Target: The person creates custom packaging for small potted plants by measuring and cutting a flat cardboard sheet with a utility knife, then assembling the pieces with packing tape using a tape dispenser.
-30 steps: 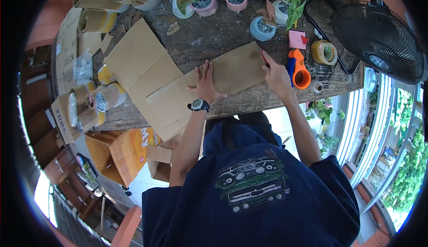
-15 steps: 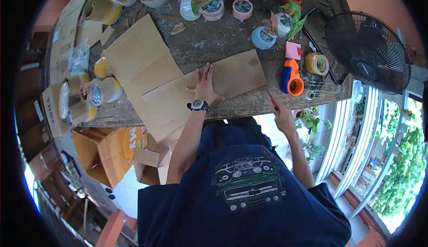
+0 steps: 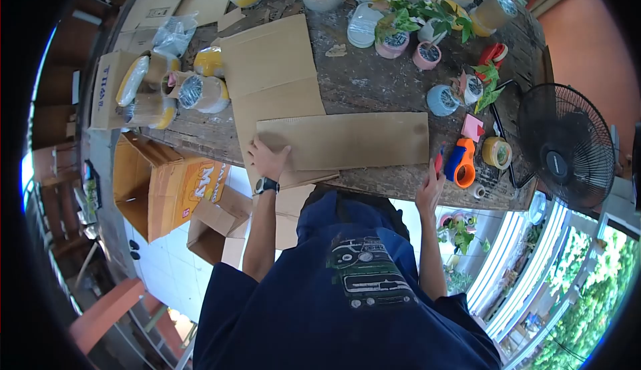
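Holding a red-handled cutter (image 3: 438, 163), the right hand (image 3: 429, 193) is just right of the cardboard strip (image 3: 354, 141) on the near bench (image 3: 380, 83); the left hand (image 3: 269, 161) touches the strip's left end, its grip unclear.

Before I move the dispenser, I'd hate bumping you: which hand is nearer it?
Right: the right hand is just left of the dispenser; the left hand is farther left, on the cardboard.

The left hand (image 3: 270, 162) rests spread at the left end of a cardboard strip (image 3: 350, 141) overlapping a larger cardboard sheet (image 3: 274, 60) on the wooden counter (image 3: 374, 86); the right hand (image 3: 429, 191) holds a red tool (image 3: 439, 162) beside an orange-and-blue tape dispenser (image 3: 465, 171).
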Demonstrator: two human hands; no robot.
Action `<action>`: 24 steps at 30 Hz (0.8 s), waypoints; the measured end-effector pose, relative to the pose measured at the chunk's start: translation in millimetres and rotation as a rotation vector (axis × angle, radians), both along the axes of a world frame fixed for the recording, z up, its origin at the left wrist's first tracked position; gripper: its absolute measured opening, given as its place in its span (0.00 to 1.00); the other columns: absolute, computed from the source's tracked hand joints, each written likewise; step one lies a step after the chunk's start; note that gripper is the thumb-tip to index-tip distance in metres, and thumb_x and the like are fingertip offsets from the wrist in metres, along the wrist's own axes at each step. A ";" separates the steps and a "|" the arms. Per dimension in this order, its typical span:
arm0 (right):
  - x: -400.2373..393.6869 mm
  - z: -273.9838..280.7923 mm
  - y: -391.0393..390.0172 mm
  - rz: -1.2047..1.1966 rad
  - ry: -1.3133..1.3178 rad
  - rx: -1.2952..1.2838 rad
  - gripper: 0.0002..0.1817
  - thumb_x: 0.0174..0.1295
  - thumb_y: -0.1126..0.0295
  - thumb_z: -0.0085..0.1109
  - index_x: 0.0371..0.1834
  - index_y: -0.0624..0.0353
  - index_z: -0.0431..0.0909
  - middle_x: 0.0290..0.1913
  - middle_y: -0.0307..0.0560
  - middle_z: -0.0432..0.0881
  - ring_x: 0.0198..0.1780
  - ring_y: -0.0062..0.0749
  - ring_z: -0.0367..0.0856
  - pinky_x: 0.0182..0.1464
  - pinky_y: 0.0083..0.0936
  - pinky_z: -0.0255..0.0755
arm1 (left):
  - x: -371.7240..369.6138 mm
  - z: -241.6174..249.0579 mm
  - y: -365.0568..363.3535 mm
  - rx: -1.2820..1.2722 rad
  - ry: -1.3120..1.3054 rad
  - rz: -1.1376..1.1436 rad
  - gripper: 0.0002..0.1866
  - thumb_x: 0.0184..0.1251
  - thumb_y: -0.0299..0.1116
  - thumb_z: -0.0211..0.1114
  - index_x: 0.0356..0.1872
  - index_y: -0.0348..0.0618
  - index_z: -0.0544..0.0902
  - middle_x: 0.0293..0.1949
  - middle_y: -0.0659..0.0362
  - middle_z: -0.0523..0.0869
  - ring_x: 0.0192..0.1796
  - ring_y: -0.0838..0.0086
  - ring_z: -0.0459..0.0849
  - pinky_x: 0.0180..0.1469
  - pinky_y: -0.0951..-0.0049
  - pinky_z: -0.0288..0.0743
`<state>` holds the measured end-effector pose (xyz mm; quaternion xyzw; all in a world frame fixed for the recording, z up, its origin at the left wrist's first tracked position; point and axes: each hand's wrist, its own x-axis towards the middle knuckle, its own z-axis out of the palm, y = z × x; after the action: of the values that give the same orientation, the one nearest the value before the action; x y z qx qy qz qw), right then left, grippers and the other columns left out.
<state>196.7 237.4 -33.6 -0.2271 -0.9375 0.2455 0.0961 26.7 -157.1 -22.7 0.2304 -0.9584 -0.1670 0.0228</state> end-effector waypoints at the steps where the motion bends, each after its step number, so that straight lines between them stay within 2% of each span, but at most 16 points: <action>1: -12.8 -5.2 5.4 0.004 0.011 0.070 0.31 0.67 0.80 0.51 0.76 0.53 0.67 0.50 0.67 0.69 0.52 0.61 0.73 0.57 0.49 0.68 | 1.3 -1.8 -10.3 0.002 0.028 -0.057 0.47 0.43 0.45 0.84 0.66 0.40 0.69 0.53 0.46 0.82 0.63 0.46 0.74 0.64 0.48 0.70; 2: -23.8 -8.9 11.4 -0.001 -0.052 0.085 0.31 0.66 0.80 0.51 0.75 0.54 0.68 0.51 0.68 0.69 0.53 0.62 0.72 0.57 0.49 0.68 | 4.1 -4.3 -19.7 0.002 0.055 -0.116 0.49 0.43 0.44 0.84 0.67 0.39 0.68 0.53 0.46 0.82 0.62 0.46 0.76 0.63 0.51 0.72; 5: -49.4 -9.0 23.9 -0.029 -0.203 0.104 0.31 0.64 0.80 0.53 0.73 0.57 0.70 0.54 0.69 0.68 0.56 0.64 0.71 0.59 0.50 0.68 | 0.1 -3.7 -38.2 0.183 -0.105 -0.111 0.47 0.44 0.39 0.84 0.67 0.36 0.69 0.51 0.45 0.84 0.56 0.47 0.82 0.59 0.52 0.77; 7: -54.7 -11.7 29.0 -0.056 -0.266 0.080 0.30 0.62 0.80 0.54 0.71 0.58 0.72 0.56 0.71 0.67 0.58 0.65 0.70 0.61 0.51 0.68 | -0.5 -17.0 -67.5 0.637 -0.073 -0.292 0.40 0.48 0.32 0.81 0.64 0.33 0.72 0.50 0.46 0.87 0.48 0.55 0.88 0.52 0.59 0.81; 9: -50.7 -21.0 32.6 -0.058 -0.259 0.157 0.30 0.59 0.81 0.56 0.69 0.60 0.73 0.59 0.73 0.66 0.60 0.67 0.69 0.65 0.52 0.65 | 1.9 -18.6 -85.8 1.043 -0.162 -0.292 0.32 0.52 0.24 0.76 0.61 0.33 0.75 0.49 0.50 0.88 0.45 0.63 0.88 0.51 0.66 0.81; 11: -47.1 -22.5 30.2 -0.038 -0.213 0.228 0.30 0.56 0.81 0.58 0.67 0.61 0.75 0.62 0.75 0.65 0.63 0.69 0.67 0.67 0.52 0.64 | 5.8 48.5 -94.7 1.124 -0.460 -0.260 0.32 0.55 0.20 0.71 0.64 0.35 0.72 0.48 0.55 0.87 0.45 0.68 0.87 0.51 0.71 0.81; 12: -46.3 -19.5 24.6 -0.017 -0.167 0.260 0.30 0.55 0.81 0.59 0.66 0.61 0.75 0.64 0.76 0.63 0.64 0.70 0.66 0.68 0.53 0.63 | 12.8 70.6 -103.1 1.123 -0.463 -0.230 0.33 0.56 0.20 0.69 0.66 0.35 0.70 0.48 0.55 0.86 0.47 0.69 0.86 0.51 0.72 0.80; 13: -44.2 -15.2 16.9 0.005 -0.122 0.291 0.30 0.54 0.81 0.59 0.65 0.61 0.76 0.66 0.77 0.62 0.66 0.71 0.65 0.69 0.53 0.63 | 21.6 95.3 -104.8 1.178 -0.376 -0.195 0.34 0.56 0.19 0.67 0.67 0.36 0.68 0.48 0.55 0.85 0.49 0.70 0.85 0.52 0.72 0.79; 16: -47.6 21.7 -42.3 0.017 -0.151 0.162 0.29 0.53 0.80 0.63 0.63 0.61 0.77 0.67 0.74 0.65 0.68 0.68 0.65 0.70 0.52 0.63 | 39.6 171.0 -88.4 1.371 -0.027 -0.123 0.36 0.54 0.18 0.64 0.68 0.37 0.66 0.49 0.55 0.82 0.51 0.73 0.81 0.54 0.72 0.76; 18: -50.9 40.5 -87.8 0.163 0.003 -0.150 0.29 0.52 0.76 0.67 0.61 0.61 0.78 0.64 0.68 0.71 0.65 0.62 0.71 0.68 0.49 0.66 | 41.4 211.4 -80.7 1.427 0.115 -0.096 0.36 0.52 0.18 0.63 0.67 0.38 0.67 0.50 0.55 0.80 0.51 0.73 0.80 0.55 0.71 0.75; 20: -63.9 94.9 -142.7 0.280 0.067 -0.462 0.31 0.52 0.75 0.68 0.64 0.59 0.76 0.61 0.65 0.74 0.63 0.60 0.74 0.66 0.45 0.70 | 45.1 241.6 -64.6 1.428 0.250 -0.073 0.36 0.50 0.19 0.64 0.65 0.38 0.67 0.50 0.56 0.80 0.51 0.72 0.79 0.56 0.70 0.74; 22: -70.6 160.0 -197.1 0.279 0.116 -0.604 0.31 0.50 0.78 0.70 0.62 0.60 0.78 0.57 0.60 0.77 0.56 0.53 0.79 0.58 0.38 0.76 | 50.9 265.8 -48.0 1.414 0.344 -0.084 0.36 0.49 0.20 0.64 0.66 0.39 0.67 0.50 0.55 0.79 0.51 0.71 0.79 0.58 0.69 0.73; 23: -68.9 181.2 -219.0 0.366 0.296 -0.511 0.30 0.51 0.84 0.63 0.62 0.60 0.77 0.55 0.59 0.77 0.53 0.51 0.80 0.53 0.36 0.77 | 54.3 276.1 -38.8 1.407 0.368 -0.109 0.37 0.50 0.20 0.64 0.66 0.39 0.66 0.52 0.55 0.79 0.53 0.70 0.78 0.59 0.68 0.73; 24: -62.2 204.6 -230.3 0.465 0.311 -0.555 0.30 0.51 0.86 0.57 0.62 0.60 0.77 0.54 0.59 0.77 0.51 0.50 0.79 0.50 0.37 0.77 | 58.8 278.8 -29.6 1.401 0.388 -0.128 0.37 0.50 0.20 0.63 0.67 0.39 0.65 0.53 0.55 0.78 0.54 0.69 0.78 0.60 0.67 0.72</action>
<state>134.5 7.0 171.0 0.0139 -0.8363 0.5362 0.1136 85.5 -186.7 256.1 0.1007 -0.6167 -0.7802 0.0298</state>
